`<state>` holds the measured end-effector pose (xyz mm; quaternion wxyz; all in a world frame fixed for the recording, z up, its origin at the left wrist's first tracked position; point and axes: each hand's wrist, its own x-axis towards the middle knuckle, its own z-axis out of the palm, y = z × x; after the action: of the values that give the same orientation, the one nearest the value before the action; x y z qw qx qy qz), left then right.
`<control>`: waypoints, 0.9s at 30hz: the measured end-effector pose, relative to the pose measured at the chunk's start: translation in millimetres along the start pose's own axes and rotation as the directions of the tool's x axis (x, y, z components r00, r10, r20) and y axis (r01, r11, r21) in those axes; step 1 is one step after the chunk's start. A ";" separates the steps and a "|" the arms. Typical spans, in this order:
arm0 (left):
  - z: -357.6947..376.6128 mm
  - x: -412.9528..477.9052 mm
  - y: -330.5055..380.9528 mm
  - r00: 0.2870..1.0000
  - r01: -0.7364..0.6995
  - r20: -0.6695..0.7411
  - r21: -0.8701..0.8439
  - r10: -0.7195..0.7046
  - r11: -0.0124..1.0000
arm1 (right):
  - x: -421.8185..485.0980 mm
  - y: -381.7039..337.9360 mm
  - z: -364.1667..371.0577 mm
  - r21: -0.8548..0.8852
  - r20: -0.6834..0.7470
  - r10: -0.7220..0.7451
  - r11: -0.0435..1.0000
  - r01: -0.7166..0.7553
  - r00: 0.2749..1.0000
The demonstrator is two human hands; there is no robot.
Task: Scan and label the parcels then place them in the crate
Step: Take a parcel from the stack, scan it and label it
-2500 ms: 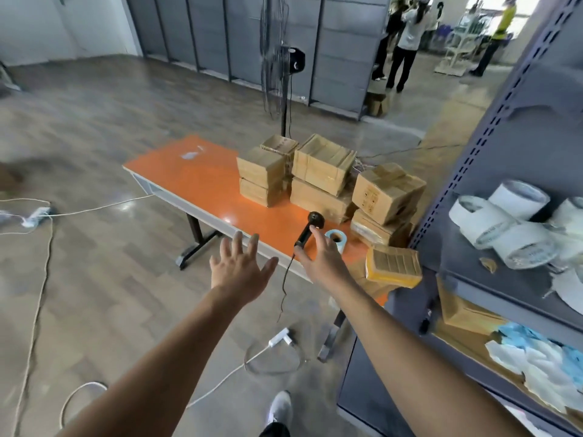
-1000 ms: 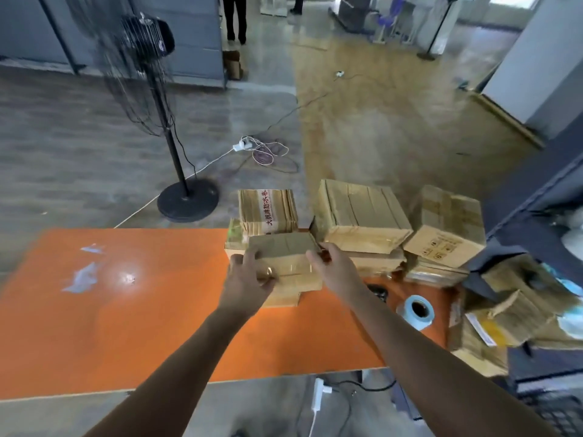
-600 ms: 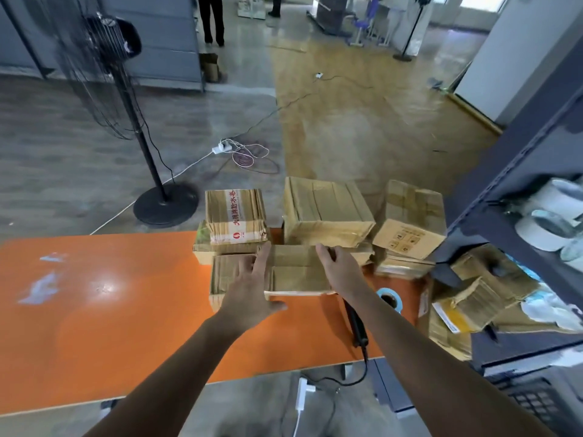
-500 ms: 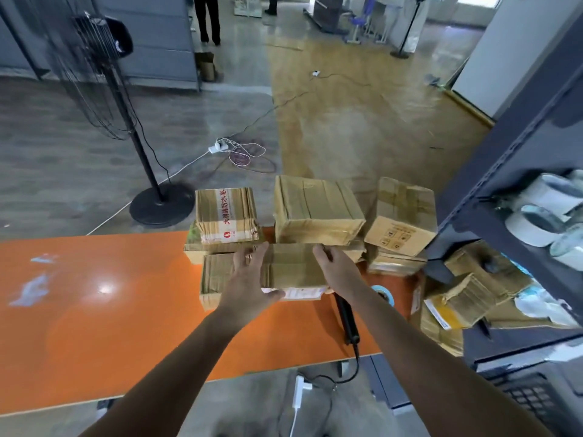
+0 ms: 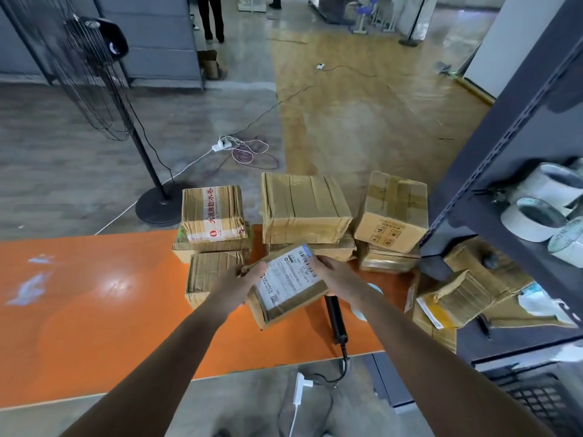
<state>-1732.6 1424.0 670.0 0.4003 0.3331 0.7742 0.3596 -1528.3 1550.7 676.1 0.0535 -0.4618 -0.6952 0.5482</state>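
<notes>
Parcel (image 5: 288, 283): small brown cardboard box wrapped in clear tape. A white shipping label with barcodes covers the upturned face, with a blue strip at its far corner. It is held tilted above the right part of the orange table (image 5: 94, 310), label toward the camera. The left hand (image 5: 235, 283) grips its left edge with curled fingers. The right hand (image 5: 339, 275) grips the far right edge the same way.

Table: glossy, with pale scuffs at the left. Three stacks of parcels (image 5: 303, 206) stand along the far edge. One more box (image 5: 211, 275) sits just beside the left hand. A black scanner (image 5: 336, 320) lies under the right forearm, its cable running over the near edge.

Room: grey and tan floor. A standing fan (image 5: 94, 58) is at the left, with a power strip (image 5: 220, 146) and loose cables behind the table. A metal rack (image 5: 504, 137) at the right carries white tape rolls (image 5: 533, 219) and torn boxes.

Hidden: the scanner's head is behind the parcel. A pale blue round object (image 5: 375, 290) behind the right wrist is possibly a tape roll. The black gridded crate (image 5: 542, 402) is cut off at the lower right corner. The label print is too small to read.
</notes>
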 end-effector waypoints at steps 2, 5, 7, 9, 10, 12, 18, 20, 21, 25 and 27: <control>3.1 -0.6 -3.2 1.000 0.030 -0.002 -0.049 -0.030 0.998 | 0.3 1.4 -1.3 0.036 0.026 0.050 0.998 -0.051 0.998; 10.7 -1.3 -8.0 0.996 0.093 -0.006 -0.114 -0.094 0.989 | 4.9 7.4 -0.6 -0.016 0.006 0.152 0.988 -0.152 0.988; 16.6 -2.2 -11.5 0.993 0.115 -0.012 -0.120 -0.117 0.986 | 7.1 10.9 2.3 -0.023 -0.014 0.248 0.969 -0.248 0.969; 23.4 -2.9 -16.5 0.992 0.122 -0.026 -0.107 -0.125 0.987 | 8.9 13.7 5.9 0.021 -0.026 0.324 0.946 -0.323 0.946; 27.3 -3.4 -19.1 0.990 0.134 -0.025 -0.100 -0.137 0.986 | 10.3 15.2 7.7 0.035 -0.029 0.335 0.942 -0.334 0.942; 35.8 -6.0 -25.1 0.983 0.183 0.008 -0.100 -0.184 0.978 | 13.6 18.2 12.1 0.017 -0.027 0.302 0.953 -0.301 0.953; 60.2 -12.8 -43.6 0.948 0.259 0.174 0.067 -0.267 0.963 | 19.5 29.9 28.7 -0.097 -0.046 0.183 0.978 -0.187 0.982; 67.5 -14.0 -48.3 0.937 0.268 0.194 0.137 -0.291 0.954 | 20.2 34.2 35.0 -0.211 -0.050 0.137 0.967 -0.145 0.989; 70.5 -13.2 -50.8 0.931 0.294 0.189 0.121 -0.313 0.948 | 21.3 36.1 37.5 -0.249 -0.046 0.123 0.960 -0.130 0.991; 79.9 -11.1 -56.7 0.925 0.334 0.164 0.083 -0.344 0.939 | 20.7 46.3 41.4 -0.340 -0.014 0.097 0.936 -0.096 0.995; 84.2 -12.1 -58.1 0.932 0.323 0.153 0.065 -0.330 0.944 | 18.3 52.6 41.3 -0.346 -0.013 0.080 0.935 -0.079 0.997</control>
<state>-1668.0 1408.6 591.3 0.5093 0.2355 0.7906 0.2449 -1532.0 1532.6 609.3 -0.0511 -0.4914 -0.7616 0.4193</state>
